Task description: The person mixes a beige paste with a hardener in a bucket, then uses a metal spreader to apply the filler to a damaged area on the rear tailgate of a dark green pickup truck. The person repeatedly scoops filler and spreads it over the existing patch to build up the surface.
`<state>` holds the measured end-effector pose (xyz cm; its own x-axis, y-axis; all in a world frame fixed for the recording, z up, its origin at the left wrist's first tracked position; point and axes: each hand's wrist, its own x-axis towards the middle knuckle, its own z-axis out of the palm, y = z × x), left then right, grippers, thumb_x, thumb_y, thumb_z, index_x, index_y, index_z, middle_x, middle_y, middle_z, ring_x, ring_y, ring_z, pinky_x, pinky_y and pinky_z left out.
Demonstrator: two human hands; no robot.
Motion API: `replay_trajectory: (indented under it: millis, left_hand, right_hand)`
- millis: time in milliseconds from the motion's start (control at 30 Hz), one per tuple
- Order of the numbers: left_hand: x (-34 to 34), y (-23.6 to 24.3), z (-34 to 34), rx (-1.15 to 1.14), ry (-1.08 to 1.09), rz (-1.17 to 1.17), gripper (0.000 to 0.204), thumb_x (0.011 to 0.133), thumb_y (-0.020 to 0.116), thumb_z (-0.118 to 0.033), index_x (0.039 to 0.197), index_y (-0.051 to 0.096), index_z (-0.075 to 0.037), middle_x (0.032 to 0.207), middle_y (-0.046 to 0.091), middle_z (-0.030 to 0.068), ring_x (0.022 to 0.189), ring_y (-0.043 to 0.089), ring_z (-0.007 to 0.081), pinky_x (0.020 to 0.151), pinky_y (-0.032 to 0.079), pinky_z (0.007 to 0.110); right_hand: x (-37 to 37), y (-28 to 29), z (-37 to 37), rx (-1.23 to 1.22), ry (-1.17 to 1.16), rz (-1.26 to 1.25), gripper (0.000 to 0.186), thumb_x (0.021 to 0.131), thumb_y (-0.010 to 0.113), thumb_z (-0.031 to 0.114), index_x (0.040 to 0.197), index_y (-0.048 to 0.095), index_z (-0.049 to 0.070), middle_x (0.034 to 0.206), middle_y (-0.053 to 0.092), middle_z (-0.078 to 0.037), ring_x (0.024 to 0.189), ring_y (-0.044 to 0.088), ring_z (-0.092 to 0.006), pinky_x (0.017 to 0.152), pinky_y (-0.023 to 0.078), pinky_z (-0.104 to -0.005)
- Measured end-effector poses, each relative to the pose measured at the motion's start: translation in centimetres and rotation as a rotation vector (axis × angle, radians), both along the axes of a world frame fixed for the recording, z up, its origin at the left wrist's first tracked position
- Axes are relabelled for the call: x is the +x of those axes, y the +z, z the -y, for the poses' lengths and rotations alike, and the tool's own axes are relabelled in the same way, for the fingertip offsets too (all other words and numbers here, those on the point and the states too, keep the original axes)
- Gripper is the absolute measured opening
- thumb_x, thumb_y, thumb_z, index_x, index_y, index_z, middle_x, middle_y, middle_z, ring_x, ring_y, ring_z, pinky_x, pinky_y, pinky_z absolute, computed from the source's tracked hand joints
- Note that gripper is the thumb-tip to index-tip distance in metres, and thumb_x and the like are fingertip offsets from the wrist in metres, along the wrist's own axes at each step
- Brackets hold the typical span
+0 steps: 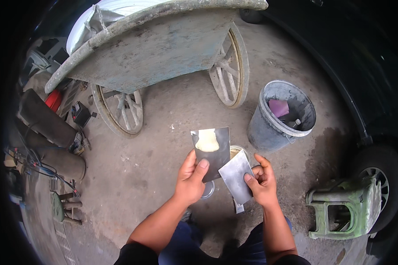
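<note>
The left hand [191,179] pinches a dark flat metal plate [212,152] bearing a pale yellowish dab of putty [207,141] near its far edge; the right hand [262,180] is closed on a grey metal scraper blade [236,176], just right of the plate and overlapping its near corner. Judging by this, keep the plate level and draw the blade flat. A grey plastic bucket [269,128] stands far right.

Weathered wooden cart [163,48] on spoked wheels, grey bucket [269,132] right of it, mossy green plastic stool [345,212] far right.
</note>
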<state>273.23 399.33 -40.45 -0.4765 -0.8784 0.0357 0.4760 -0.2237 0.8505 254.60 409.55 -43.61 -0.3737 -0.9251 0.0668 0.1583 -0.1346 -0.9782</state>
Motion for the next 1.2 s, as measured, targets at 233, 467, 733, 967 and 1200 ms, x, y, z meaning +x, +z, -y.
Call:
replay_trajectory:
  millis: [233, 467, 733, 967, 1200]
  left_hand:
    - [0.8, -0.4, 0.1, -0.167, -0.245, 0.259, 0.046, 0.1, 0.051, -0.017, 0.143, 0.04, -0.003, 0.13, 0.055, 0.0052, 0.12, 0.048, 0.0128, 0.103, 0.035, 0.028]
    - [0.8, 1.7, 0.6, -0.688, -0.223, 0.683, 0.039, 0.097, 0.051, -0.01, 0.135, 0.049, -0.006, 0.117, 0.058, 0.0132, 0.103, 0.059, 0.0246, 0.089, 0.046, 0.032]
    - [2.5, 0.3, 2.8, -0.256, -0.373, 0.535, 0.034, 0.097, 0.05, -0.005, 0.13, 0.051, -0.001, 0.113, 0.064, 0.0095, 0.1, 0.06, 0.0177, 0.088, 0.047, 0.03]
    - [4.0, -0.5, 3.5, -0.012, -0.503, 0.134, 0.035, 0.095, 0.054, -0.006, 0.129, 0.05, 0.005, 0.114, 0.063, 0.0077, 0.103, 0.059, 0.0128, 0.091, 0.046, 0.029]
    - [4.1, -0.8, 3.4, 0.019, -0.507, 0.037, 0.033, 0.095, 0.056, -0.008, 0.126, 0.052, 0.004, 0.113, 0.063, 0.0061, 0.102, 0.058, 0.0119, 0.089, 0.046, 0.028]
  right_hand:
    - [-0.7, 2.0, 2.0, 0.002, 0.072, -0.092, 0.061, 0.087, 0.064, -0.002, 0.141, 0.034, 0.003, 0.082, 0.057, -0.001, 0.07, 0.053, -0.0054, 0.063, 0.041, -0.0206]
    - [-1.4, 3.4, 2.7, -0.121, 0.082, 0.015, 0.062, 0.088, 0.062, -0.004, 0.142, 0.032, 0.003, 0.095, 0.062, -0.006, 0.085, 0.061, -0.0101, 0.073, 0.047, -0.0239]
    - [-3.7, 6.9, 2.1, -0.496, 0.051, -0.34, 0.061, 0.087, 0.06, -0.007, 0.141, 0.033, 0.003, 0.122, 0.062, -0.018, 0.111, 0.061, -0.0251, 0.093, 0.048, -0.0357]
    - [-1.1, 8.8, 2.5, -0.556, 0.295, -0.727, 0.054, 0.071, 0.056, -0.016, 0.122, 0.057, 0.0, 0.111, 0.068, -0.014, 0.106, 0.064, -0.0311, 0.09, 0.053, -0.0396]
    - [-3.8, 5.6, 2.4, -0.35, 0.285, -0.993, 0.056, 0.076, 0.055, -0.016, 0.129, 0.052, 0.002, 0.118, 0.065, -0.016, 0.108, 0.062, -0.0323, 0.091, 0.052, -0.0381]
